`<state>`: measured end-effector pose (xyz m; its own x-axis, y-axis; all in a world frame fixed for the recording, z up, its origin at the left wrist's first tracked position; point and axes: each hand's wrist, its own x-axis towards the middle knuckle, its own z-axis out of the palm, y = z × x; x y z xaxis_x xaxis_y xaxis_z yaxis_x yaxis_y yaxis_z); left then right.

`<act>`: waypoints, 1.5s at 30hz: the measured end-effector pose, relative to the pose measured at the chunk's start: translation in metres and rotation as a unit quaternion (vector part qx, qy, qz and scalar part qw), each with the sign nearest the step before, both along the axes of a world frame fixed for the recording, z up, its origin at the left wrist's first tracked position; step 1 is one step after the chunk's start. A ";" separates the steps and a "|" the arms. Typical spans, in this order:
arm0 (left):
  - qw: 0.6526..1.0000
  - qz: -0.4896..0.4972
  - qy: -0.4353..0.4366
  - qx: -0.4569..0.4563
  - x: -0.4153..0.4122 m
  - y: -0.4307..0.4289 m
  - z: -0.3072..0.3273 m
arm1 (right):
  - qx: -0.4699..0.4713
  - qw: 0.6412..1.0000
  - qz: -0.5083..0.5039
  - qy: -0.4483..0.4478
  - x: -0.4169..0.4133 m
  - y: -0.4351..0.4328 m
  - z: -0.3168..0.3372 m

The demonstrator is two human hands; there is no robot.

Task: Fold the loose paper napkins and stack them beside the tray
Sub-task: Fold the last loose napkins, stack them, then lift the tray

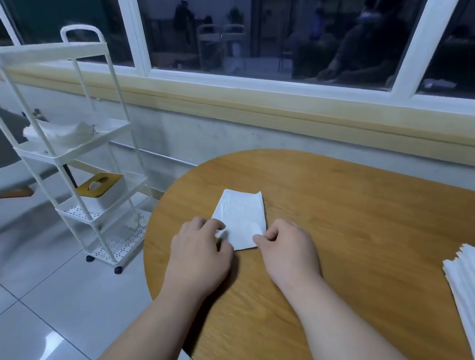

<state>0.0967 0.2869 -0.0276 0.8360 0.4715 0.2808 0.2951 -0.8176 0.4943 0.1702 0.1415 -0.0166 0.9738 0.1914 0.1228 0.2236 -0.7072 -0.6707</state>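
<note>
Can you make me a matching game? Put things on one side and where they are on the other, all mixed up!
Things:
1. folded napkin
2. napkin stack
3. tissue box
4. loose napkins

Places:
A. at the right edge of the table
B. on the second shelf from the top of the cart
C. held at its near corners by the left hand and right hand
D. on the cart's third shelf from the top

Pairs: 1-C, 2-A, 3-D, 4-B

No readable text, labels, brands or numbers anywhere in view.
</note>
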 end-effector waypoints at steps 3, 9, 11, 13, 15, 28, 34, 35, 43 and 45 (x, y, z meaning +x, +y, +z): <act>1.000 0.002 0.015 0.006 0.000 -0.001 0.001 | 0.032 0.999 -0.016 0.029 -0.005 -0.010 0.003; 0.999 -0.008 0.042 0.033 0.001 -0.002 0.000 | 0.039 0.998 -0.027 0.041 -0.015 -0.034 0.007; 0.998 -0.015 0.047 0.045 0.000 -0.003 0.000 | 0.029 0.999 -0.024 0.036 -0.019 -0.042 0.009; 0.997 -0.018 0.049 0.055 0.000 -0.003 -0.001 | 0.031 0.999 -0.027 0.036 -0.022 -0.048 0.010; 0.997 -0.020 0.048 0.063 0.000 -0.003 -0.002 | 0.037 0.998 -0.034 0.039 -0.025 -0.056 0.010; 0.996 -0.051 0.002 0.079 -0.005 -0.006 -0.004 | 0.171 0.982 -0.067 0.045 -0.038 -0.103 0.006; 0.991 -0.095 -0.017 0.090 -0.012 -0.011 -0.004 | 0.130 0.988 -0.086 0.009 -0.038 -0.115 0.004; 0.991 -0.096 -0.017 0.090 -0.013 -0.012 -0.003 | 0.120 0.989 -0.083 0.005 -0.039 -0.115 0.003; 0.987 -0.151 -0.045 0.024 -0.023 -0.020 -0.001 | 0.177 0.982 -0.071 0.003 -0.039 -0.116 0.007; 0.975 -0.176 -0.077 -0.111 -0.031 -0.028 0.007 | 0.245 0.969 -0.041 -0.008 -0.044 -0.116 0.017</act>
